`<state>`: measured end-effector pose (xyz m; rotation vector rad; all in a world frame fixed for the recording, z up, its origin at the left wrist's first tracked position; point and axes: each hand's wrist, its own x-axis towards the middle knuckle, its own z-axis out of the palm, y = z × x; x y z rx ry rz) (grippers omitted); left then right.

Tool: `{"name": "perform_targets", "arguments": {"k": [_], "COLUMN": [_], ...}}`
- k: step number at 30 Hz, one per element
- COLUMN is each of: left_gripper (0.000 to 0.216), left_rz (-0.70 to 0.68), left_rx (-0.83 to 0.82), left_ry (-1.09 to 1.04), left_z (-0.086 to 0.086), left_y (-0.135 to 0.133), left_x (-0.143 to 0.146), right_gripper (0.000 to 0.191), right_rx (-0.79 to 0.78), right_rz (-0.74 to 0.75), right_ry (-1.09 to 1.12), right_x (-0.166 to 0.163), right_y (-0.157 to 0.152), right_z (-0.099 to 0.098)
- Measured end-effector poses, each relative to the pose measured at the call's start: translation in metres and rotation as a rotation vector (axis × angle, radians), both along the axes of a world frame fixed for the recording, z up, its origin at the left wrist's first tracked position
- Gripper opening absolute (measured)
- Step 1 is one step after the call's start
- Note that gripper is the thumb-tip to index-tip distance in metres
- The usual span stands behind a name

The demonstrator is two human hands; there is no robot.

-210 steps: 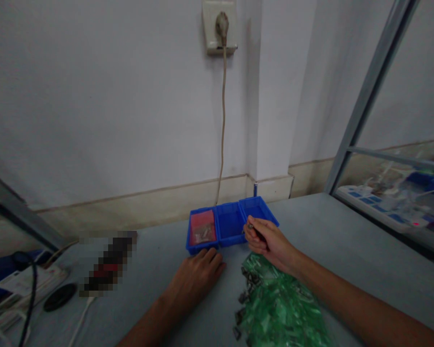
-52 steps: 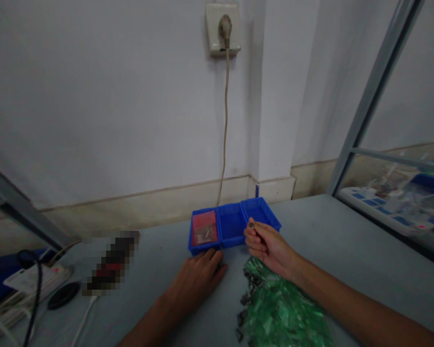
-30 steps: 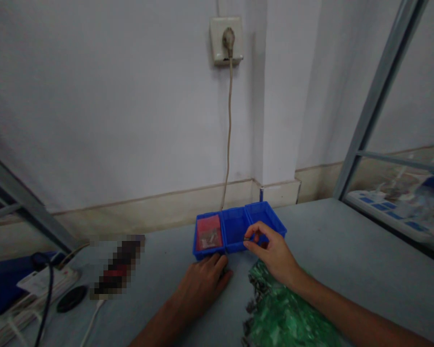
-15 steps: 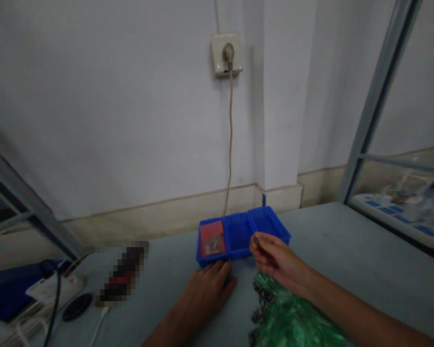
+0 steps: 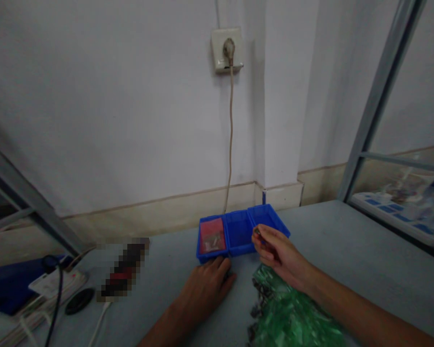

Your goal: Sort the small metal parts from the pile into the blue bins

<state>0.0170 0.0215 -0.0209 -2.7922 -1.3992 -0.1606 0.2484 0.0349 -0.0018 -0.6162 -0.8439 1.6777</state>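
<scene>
A row of three joined blue bins (image 5: 238, 252) sits on the table near the wall. In its left bin lie a red sheet (image 5: 210, 227) and a small clear bag (image 5: 213, 243). My left hand (image 5: 209, 282) lies on the tabletop at the front of that bin, thumb apart from the fingers; its fingertips are partly hidden. Over the front of the right bin, my right hand (image 5: 275, 248) pinches a small dark metal piece (image 5: 257, 232) between thumb and forefinger. Below my right forearm is a green plastic bag (image 5: 292, 313), with small grey metal parts (image 5: 258, 299) along its left side.
A pixelated dark object (image 5: 125, 272) with a white cable and a black round disc (image 5: 79, 301) lie at left. A wall socket (image 5: 227, 50) has a plug and hanging cord. Grey metal frame posts (image 5: 379, 96) stand at both sides. A white-and-blue tray (image 5: 394, 212) is at far right.
My right hand has shifted slightly right, still pinching the small metal piece. My left hand stays almost in place, and the camera view has moved slightly.
</scene>
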Motion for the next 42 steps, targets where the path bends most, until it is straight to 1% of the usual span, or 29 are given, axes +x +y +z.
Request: {"name": "perform_targets", "arguments": {"k": [5,6,8,10,11,13,15,20,26,30,32,35,37,39,42], "left_gripper": [0.016,0.016,0.017,0.017,0.017,0.017,0.018,0.019,0.019,0.019,0.02,0.019,0.019,0.018,0.018], "left_rz": [-0.006,-0.005,-0.016,-0.022,-0.024,-0.025,-0.023,-0.024,-0.013,-0.015,-0.016,-0.019,-0.019,-0.02,-0.019], "left_rx": [0.009,0.012,-0.004,0.001,0.006,0.013,0.019,0.018,-0.002,0.005,0.008,0.001,0.002,0.005,-0.004], "left_ry": [0.008,0.007,0.015,0.019,0.02,0.021,0.021,0.016,0.025,0.01,0.007,0.002,-0.002,-0.004,-0.006], "left_z": [0.0004,0.0006,0.001,0.0011,0.0009,0.0002,-0.0004,0.0003,0.0013,0.0007,0.0005,-0.0002,-0.0008,-0.0009,0.0004], "left_y": [0.0007,0.001,0.0016,0.0021,0.0022,0.0024,0.0024,0.0021,0.0022,0.0018,0.0017,0.0019,0.0021,0.0021,0.0017], "left_x": [0.0001,0.0003,0.0005,0.0007,0.0006,0.0004,0.0,-0.0002,0.0001,-0.0003,-0.0004,-0.0007,-0.001,-0.001,-0.0005], "right_gripper": [0.03,0.03,0.028,0.024,0.022,0.02,0.021,0.028,0.042,0.044,0.044,0.043,0.041,0.038,0.033], "right_rx": [0.145,0.169,0.265,0.394,0.431,0.467,0.442,0.216,0.04,-0.013,-0.025,-0.025,-0.006,0.035,0.148], "right_rz": [-0.148,-0.187,-0.293,-0.397,-0.432,-0.434,-0.383,-0.193,-0.108,-0.001,0.024,0.002,-0.064,-0.153,-0.205], "right_ry": [-0.323,-0.401,-0.547,-0.647,-0.682,-0.716,-0.697,-0.496,-0.245,-0.084,-0.045,-0.048,-0.099,-0.19,-0.331], "right_x": [-0.0002,0.0003,0.0016,0.0031,0.0037,0.0044,0.0042,0.002,0.0016,0.0029,0.0033,0.0031,0.0025,0.0021,0.002], "right_y": [-0.0005,0.0005,0.0027,0.0046,0.0052,0.0055,0.0046,0.0011,0.0002,0.001,0.0015,0.0022,0.0023,0.0023,0.0028], "right_z": [0.0011,0.0,-0.0024,-0.0042,-0.0048,-0.0052,-0.0048,-0.0012,0.0025,0.0028,0.0032,0.0039,0.0035,0.0022,-0.0009]}}
